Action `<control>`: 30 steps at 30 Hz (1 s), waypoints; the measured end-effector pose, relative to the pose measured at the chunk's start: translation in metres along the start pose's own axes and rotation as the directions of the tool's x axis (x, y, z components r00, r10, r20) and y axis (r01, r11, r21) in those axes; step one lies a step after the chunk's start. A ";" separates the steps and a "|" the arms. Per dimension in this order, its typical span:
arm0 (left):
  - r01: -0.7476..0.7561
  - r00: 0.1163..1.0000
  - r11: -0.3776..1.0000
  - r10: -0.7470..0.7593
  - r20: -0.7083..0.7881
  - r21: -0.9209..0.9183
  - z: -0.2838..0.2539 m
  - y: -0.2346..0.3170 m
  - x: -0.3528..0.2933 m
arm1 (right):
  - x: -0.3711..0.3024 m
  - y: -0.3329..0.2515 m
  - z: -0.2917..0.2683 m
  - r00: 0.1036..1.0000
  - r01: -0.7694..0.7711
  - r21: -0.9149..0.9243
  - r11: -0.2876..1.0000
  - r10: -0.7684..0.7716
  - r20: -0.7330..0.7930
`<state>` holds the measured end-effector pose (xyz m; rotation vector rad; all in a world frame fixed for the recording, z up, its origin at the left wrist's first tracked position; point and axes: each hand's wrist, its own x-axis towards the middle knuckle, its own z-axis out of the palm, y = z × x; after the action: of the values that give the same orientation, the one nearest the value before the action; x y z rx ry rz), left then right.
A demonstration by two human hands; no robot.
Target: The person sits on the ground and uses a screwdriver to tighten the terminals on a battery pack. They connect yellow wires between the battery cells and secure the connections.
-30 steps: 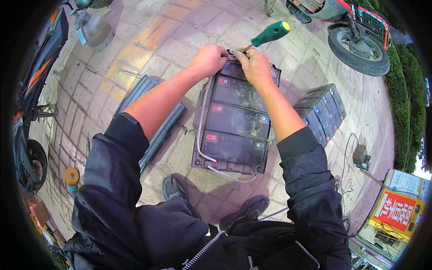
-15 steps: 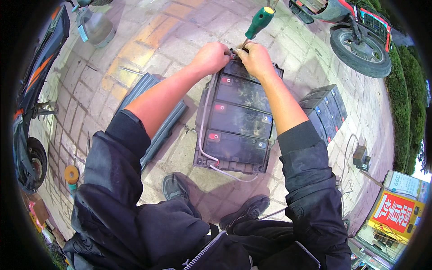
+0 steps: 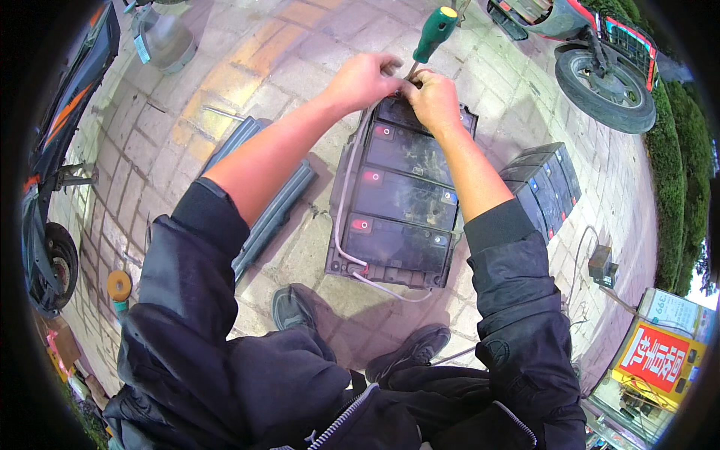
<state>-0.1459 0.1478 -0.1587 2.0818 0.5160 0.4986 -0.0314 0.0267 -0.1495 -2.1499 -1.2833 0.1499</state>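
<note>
A battery case [image 3: 337, 251] holds a column of dark rectangular batteries [image 3: 405, 196] with red and blue terminals. Both my hands meet over its far end. A screwdriver [image 3: 436, 34] with a green, yellow-tipped handle slants upward there, its shaft running down to the fingers of my right hand [image 3: 435, 99], closed around it. Beside it, my left hand [image 3: 366, 79] has its fingers bent inward in a pinch; whatever lies between them is hidden. A pale cable [image 3: 341, 202] follows the left side of the case and loops out at the near end.
Left of the case lies a ribbed grey cover [image 3: 281, 202], and another battery block [image 3: 541, 187] stands to the right. A motorcycle wheel [image 3: 606, 88] is at the far right. A plastic jug [image 3: 165, 45] sits far left, an orange tape roll [image 3: 118, 284] nearer. My shoes [image 3: 409, 352] are close to the case.
My left hand has lifted slightly and its fingers have drawn back from the case's far end. The right hand and screwdriver stay almost in place.
</note>
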 end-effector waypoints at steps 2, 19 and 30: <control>-0.165 0.986 0.984 0.167 0.023 -0.070 -0.005 0.020 0.003 | 0.000 0.003 -0.002 0.999 -0.039 -0.024 0.999 0.038 -0.011; -0.073 0.988 0.979 0.097 0.117 -0.192 -0.022 0.057 0.005 | -0.003 0.001 -0.013 0.987 -0.032 0.201 0.979 -0.001 0.163; 0.026 0.999 0.990 -0.020 0.045 -0.138 -0.016 0.038 -0.006 | -0.004 0.008 -0.001 0.998 0.064 0.243 0.968 -0.054 -0.045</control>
<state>-0.1526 0.1363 -0.1189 1.9479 0.4664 0.4610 -0.0269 0.0201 -0.1544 -1.8949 -1.2372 0.2297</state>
